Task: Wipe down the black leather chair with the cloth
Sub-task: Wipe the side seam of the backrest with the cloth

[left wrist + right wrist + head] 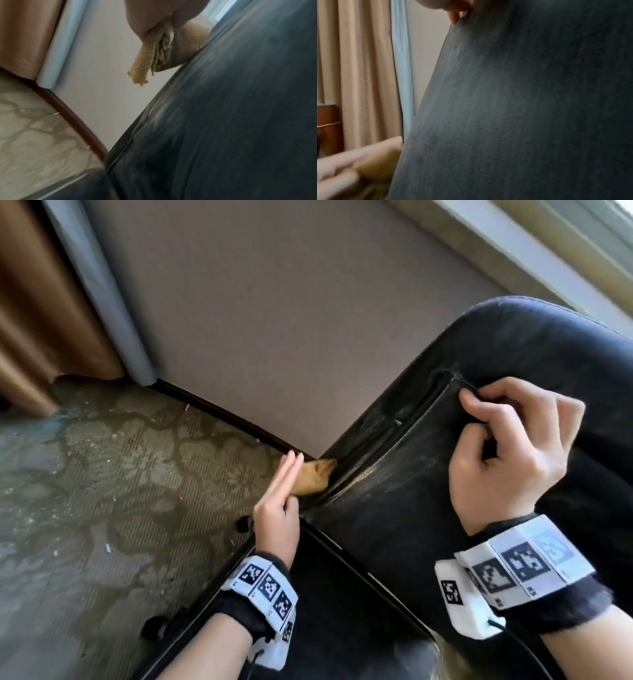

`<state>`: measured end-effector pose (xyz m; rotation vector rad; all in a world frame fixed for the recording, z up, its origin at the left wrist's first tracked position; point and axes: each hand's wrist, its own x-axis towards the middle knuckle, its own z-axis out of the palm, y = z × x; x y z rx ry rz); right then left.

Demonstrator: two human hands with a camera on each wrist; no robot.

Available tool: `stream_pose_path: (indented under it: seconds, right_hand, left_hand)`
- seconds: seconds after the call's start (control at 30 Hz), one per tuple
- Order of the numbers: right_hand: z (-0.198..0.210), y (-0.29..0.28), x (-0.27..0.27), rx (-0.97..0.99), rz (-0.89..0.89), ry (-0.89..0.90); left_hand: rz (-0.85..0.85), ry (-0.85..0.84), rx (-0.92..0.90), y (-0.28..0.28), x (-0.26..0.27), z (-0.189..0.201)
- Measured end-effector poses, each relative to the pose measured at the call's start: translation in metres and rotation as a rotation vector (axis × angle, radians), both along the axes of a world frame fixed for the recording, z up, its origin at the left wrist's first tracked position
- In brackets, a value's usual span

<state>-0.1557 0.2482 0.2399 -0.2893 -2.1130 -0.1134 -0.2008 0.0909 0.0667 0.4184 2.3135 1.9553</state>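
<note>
The black leather chair (394, 508) fills the right half of the head view. My left hand (291, 470) lies with straight fingers along the chair's left side and presses a folded yellow cloth (313, 477) against the seam. In the left wrist view the cloth (147, 65) is squeezed between thumb and fingers beside the leather (240, 121). My right hand (479, 412) curls its fingers over the raised edge of the chair's panel and grips it. The right wrist view shows leather (522, 108), a right fingertip (455, 16) on its edge, and the blurred left hand (342, 169).
A beige wall (274, 320) with a dark baseboard (233, 422) stands close behind the chair. Brown curtains (41, 320) hang at the left. Patterned carpet (102, 491) with small bits of litter lies left of the chair. A window sill (548, 241) runs at the upper right.
</note>
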Motion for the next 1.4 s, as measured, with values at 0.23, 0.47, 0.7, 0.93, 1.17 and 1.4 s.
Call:
stream_pose_path:
  seconds: [0.23,0.47,0.7,0.93,1.17,1.4]
  right_hand:
    - [-0.002,0.001,0.0,0.006,0.002,-0.004]
    - [0.002,-0.004,0.004,0.022,0.001,-0.053]
    - [0.003,-0.012,0.008,0.064,-0.063,-0.186]
    - [0.004,-0.016,0.004,0.028,-0.1,-0.173]
    - [0.0,-0.017,0.005,0.039,-0.11,-0.174]
    - [0.001,-0.015,0.005,0.02,-0.11,-0.168]
  left_hand:
    - [-0.131,-0.003,-0.04,0.011,0.033,-0.006]
    - [-0.032,0.005,-0.108,-0.003,0.007,-0.019]
    - [-0.128,0.057,-0.052,0.006,0.025,-0.002]
    - [-0.177,0.085,-0.192,0.006,0.033,-0.032]
    - [0.01,-0.016,-0.135,-0.014,0.009,-0.015]
    - [-0.218,0.23,-0.081,0.015,0.024,-0.005]
